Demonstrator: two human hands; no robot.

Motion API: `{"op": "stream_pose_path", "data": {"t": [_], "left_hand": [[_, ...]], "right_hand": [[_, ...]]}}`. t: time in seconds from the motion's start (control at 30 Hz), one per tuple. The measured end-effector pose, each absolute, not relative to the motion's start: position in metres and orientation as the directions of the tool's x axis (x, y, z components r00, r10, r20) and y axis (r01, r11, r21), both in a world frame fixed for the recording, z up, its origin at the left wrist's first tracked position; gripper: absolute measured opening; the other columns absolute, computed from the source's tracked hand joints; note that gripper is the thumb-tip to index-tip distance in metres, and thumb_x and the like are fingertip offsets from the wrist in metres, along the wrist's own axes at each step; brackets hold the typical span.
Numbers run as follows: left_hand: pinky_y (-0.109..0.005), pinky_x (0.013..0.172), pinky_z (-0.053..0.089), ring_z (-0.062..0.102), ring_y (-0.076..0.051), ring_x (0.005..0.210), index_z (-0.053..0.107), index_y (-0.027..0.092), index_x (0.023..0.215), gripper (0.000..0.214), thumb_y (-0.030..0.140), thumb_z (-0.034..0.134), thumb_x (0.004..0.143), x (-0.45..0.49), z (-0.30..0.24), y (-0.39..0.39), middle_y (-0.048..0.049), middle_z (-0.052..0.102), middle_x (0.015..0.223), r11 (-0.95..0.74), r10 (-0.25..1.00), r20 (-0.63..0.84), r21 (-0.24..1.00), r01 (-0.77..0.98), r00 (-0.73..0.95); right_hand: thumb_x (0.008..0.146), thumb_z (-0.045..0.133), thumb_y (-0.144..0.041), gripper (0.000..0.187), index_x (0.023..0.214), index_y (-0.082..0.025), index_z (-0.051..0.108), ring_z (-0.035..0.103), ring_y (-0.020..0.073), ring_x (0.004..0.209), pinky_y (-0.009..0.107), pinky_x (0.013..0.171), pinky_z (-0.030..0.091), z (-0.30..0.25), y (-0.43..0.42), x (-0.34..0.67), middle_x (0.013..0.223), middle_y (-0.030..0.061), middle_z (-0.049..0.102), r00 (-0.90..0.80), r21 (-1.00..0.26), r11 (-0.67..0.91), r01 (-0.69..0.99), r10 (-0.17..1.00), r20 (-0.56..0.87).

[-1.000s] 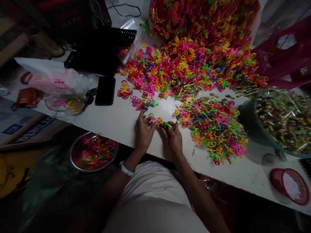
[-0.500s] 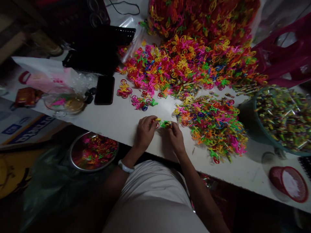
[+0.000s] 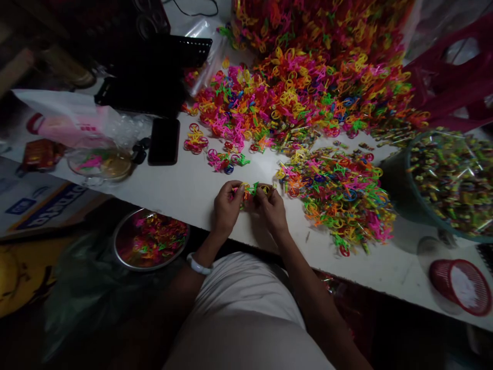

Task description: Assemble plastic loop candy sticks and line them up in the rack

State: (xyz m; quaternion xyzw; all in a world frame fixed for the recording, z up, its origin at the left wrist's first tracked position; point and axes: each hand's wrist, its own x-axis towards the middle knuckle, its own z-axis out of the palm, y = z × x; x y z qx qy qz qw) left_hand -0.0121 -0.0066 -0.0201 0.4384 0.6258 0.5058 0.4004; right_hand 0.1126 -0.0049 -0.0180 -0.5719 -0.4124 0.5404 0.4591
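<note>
My left hand [image 3: 226, 206] is closed in a pinch on a small plastic toy bicycle [image 3: 248, 189] with orange, yellow and green parts. Close beside it, my right hand [image 3: 272, 209] pinches the green side of the same small toy, with a yellow ring showing near its fingertips. Both hands are just over the white table near its front edge; the fingers partly hide the toy. To the right lies a pile of similar bright toys mixed with wrapped candies [image 3: 342, 192]. Beyond the hands sits a small cluster of toys [image 3: 225, 160].
A large heap of colourful toys [image 3: 292, 97] spreads across the back. A green bucket of wrapped candies [image 3: 400, 169] and a red mesh basket [image 3: 439, 285] stand at right. At left lies a phone [image 3: 164, 142]; below the table edge is a metal bowl [image 3: 120, 254] holding toys.
My hands have drawn closer together, and the right fingers now cover more of the green part. The toy between them has turned. The view has shifted slightly.
</note>
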Motion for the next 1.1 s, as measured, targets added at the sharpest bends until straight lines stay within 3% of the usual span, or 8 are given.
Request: {"op": "stream_pose_path", "data": {"t": [0.1, 0.2, 0.3, 0.4, 0.57, 0.77, 0.97, 1.1], "left_hand": [[-0.026, 0.076, 0.048, 0.061, -0.015, 0.083, 0.064, 0.019, 0.092, 0.015, 0.032, 0.062, 0.085, -0.012, -0.021, -0.008, -0.0020, 0.066, 0.088, 0.137, 0.954, -0.105, 0.986, 0.098, -0.281], [-0.026, 0.076, 0.047, 0.060, -0.016, 0.085, 0.065, 0.020, 0.092, 0.014, 0.032, 0.061, 0.086, -0.011, -0.022, -0.009, -0.0023, 0.066, 0.088, 0.105, 0.957, -0.053, 0.980, 0.168, -0.286], [-0.026, 0.074, 0.046, 0.059, -0.015, 0.081, 0.065, 0.020, 0.091, 0.011, 0.030, 0.061, 0.087, -0.010, -0.022, -0.009, -0.0021, 0.064, 0.088, 0.052, 0.952, 0.030, 0.965, 0.258, -0.305], [-0.026, 0.075, 0.045, 0.058, -0.015, 0.080, 0.065, 0.021, 0.089, 0.008, 0.027, 0.060, 0.087, -0.011, -0.022, -0.007, -0.0020, 0.062, 0.087, 0.028, 0.943, 0.079, 0.948, 0.316, -0.322], [-0.027, 0.078, 0.046, 0.058, -0.016, 0.084, 0.064, 0.021, 0.090, 0.009, 0.027, 0.058, 0.089, -0.011, -0.022, -0.008, -0.0027, 0.061, 0.088, -0.033, 0.944, 0.160, 0.916, 0.400, -0.290], [-0.026, 0.075, 0.048, 0.060, -0.015, 0.084, 0.063, 0.022, 0.094, 0.010, 0.029, 0.057, 0.090, -0.007, -0.021, -0.012, -0.0026, 0.062, 0.090, -0.056, 0.948, 0.159, 0.936, 0.347, -0.276], [-0.030, 0.084, 0.050, 0.060, -0.017, 0.093, 0.064, 0.023, 0.100, 0.014, 0.029, 0.054, 0.092, -0.012, -0.024, -0.015, -0.0047, 0.063, 0.096, -0.198, 0.941, 0.289, 0.894, 0.402, -0.178], [-0.032, 0.087, 0.051, 0.061, -0.017, 0.095, 0.064, 0.024, 0.101, 0.012, 0.027, 0.056, 0.092, -0.012, -0.024, -0.018, -0.0040, 0.064, 0.097, -0.234, 0.919, 0.326, 0.905, 0.355, -0.224]], "right_hand": [[0.087, 0.056, -0.040, 0.020, 0.087, -0.020, 0.059, 0.052, 0.0126, 0.065, 0.024, 0.061, 0.044, -0.021, -0.002, 0.114, 0.073, -0.0023, 0.058, 0.089, -0.982, -0.175, 0.075, 0.982, -0.169], [0.087, 0.052, -0.028, 0.008, 0.089, -0.022, 0.057, 0.053, 0.0157, 0.071, 0.028, 0.067, 0.044, -0.018, 0.000, 0.117, 0.079, 0.0002, 0.059, 0.072, -0.966, -0.031, 0.255, 0.997, -0.013], [0.080, 0.047, -0.014, 0.022, 0.099, -0.021, 0.056, 0.055, 0.0204, 0.085, 0.033, 0.079, 0.044, -0.015, 0.000, 0.117, 0.093, 0.0054, 0.060, -0.013, -0.882, 0.132, 0.452, 0.990, 0.142], [0.076, 0.043, -0.008, 0.034, 0.105, -0.021, 0.055, 0.053, 0.0226, 0.093, 0.036, 0.084, 0.044, -0.014, -0.001, 0.117, 0.098, 0.0077, 0.059, -0.122, -0.810, 0.224, 0.541, 0.975, 0.188], [0.087, 0.042, -0.013, 0.026, 0.104, -0.021, 0.059, 0.054, 0.0229, 0.090, 0.037, 0.082, 0.045, -0.018, 0.000, 0.117, 0.096, 0.0091, 0.062, -0.227, -0.720, 0.324, 0.614, 0.946, 0.231], [0.092, 0.047, -0.021, 0.024, 0.111, -0.027, 0.062, 0.055, 0.0236, 0.100, 0.043, 0.089, 0.045, -0.032, -0.004, 0.119, 0.108, 0.0094, 0.064, -0.189, -0.724, 0.408, 0.557, 0.911, 0.368], [0.090, 0.050, -0.021, 0.025, 0.108, -0.028, 0.064, 0.057, 0.0234, 0.098, 0.044, 0.087, 0.049, -0.035, -0.009, 0.118, 0.105, 0.0093, 0.064, -0.080, -0.797, 0.356, 0.488, 0.927, 0.366], [0.088, 0.051, -0.020, 0.026, 0.109, -0.029, 0.063, 0.058, 0.0221, 0.100, 0.041, 0.086, 0.051, -0.032, -0.013, 0.116, 0.106, 0.0071, 0.064, 0.009, -0.873, 0.346, 0.344, 0.929, 0.371]]}}
